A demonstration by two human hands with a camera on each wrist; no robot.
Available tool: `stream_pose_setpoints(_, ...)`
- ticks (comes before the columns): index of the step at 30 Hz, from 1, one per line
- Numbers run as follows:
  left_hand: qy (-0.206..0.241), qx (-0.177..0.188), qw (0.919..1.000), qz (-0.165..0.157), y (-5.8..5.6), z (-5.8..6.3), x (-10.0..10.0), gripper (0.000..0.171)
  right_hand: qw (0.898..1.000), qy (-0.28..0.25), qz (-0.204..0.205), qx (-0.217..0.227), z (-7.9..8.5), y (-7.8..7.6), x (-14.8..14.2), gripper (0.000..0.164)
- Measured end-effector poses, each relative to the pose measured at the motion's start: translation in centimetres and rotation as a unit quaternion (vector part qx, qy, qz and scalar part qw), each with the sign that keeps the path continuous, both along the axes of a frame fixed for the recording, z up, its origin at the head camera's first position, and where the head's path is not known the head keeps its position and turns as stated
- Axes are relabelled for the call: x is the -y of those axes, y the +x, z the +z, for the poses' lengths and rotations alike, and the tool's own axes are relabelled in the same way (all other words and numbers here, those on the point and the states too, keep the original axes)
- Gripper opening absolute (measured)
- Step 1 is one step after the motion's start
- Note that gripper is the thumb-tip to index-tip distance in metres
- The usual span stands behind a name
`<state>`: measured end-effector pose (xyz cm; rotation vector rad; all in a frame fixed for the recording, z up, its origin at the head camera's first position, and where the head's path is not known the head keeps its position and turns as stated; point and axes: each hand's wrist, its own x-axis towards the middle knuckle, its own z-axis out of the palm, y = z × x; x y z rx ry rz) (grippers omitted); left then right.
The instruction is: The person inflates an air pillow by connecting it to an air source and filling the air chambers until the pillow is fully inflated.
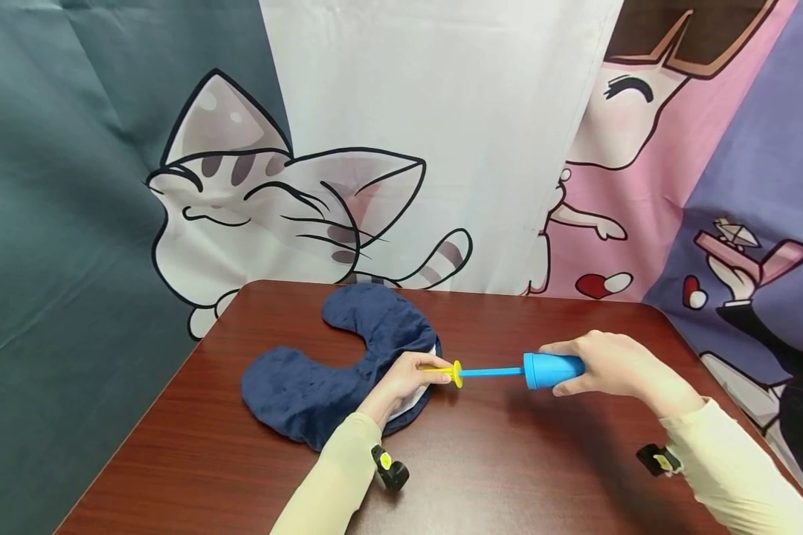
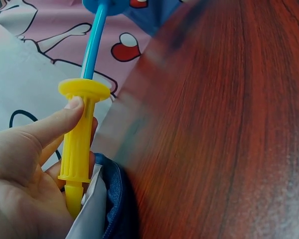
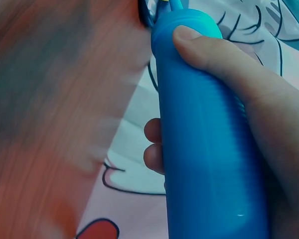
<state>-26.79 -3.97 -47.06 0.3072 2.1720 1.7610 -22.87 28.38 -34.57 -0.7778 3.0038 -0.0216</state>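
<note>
A hand pump, blue with a yellow nozzle end, spans both hands above the table. My left hand (image 1: 407, 377) pinches the pump's yellow end (image 2: 78, 139), thumb just under its round flange. The narrow yellow tip points down beside the white lining of a navy neck pillow (image 1: 294, 394), its far end hidden by the palm. My right hand (image 1: 618, 368) grips the blue barrel (image 3: 204, 129), thumb near its front rim. A length of blue rod (image 1: 491, 372) shows between the barrel and the yellow flange. An open zipper edge (image 2: 118, 199) of the pillow lies by the left fingers.
The U-shaped pillow lies on a reddish-brown wooden table (image 1: 495, 475), its opening facing left. Behind the table hangs a cloth backdrop (image 1: 442, 89) with cartoon cats and figures.
</note>
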Motion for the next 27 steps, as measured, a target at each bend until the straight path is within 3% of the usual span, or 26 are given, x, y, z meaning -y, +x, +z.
stream_pose_setpoints(6, 0.008, 0.004, 1.0, -0.001, 0.1, 0.0, 0.1, 0.028, 1.0, -0.005, -0.004, -0.005, 1.0, 0.5, -1.8, 0.068)
stream_pose_setpoints(11, 0.004, -0.003, 1.0, -0.005, 0.1, -0.1, 0.0, 0.027, 1.0, -0.003, -0.003, -0.007, 0.9, 0.6, -2.4, 0.07)
stream_pose_setpoints(27, 0.012, 0.009, 0.9999, 0.002, -0.3, -0.9, -0.2, 0.029, 0.999, -0.014, 0.031, 0.025, -1.3, -1.6, 1.9, 0.069)
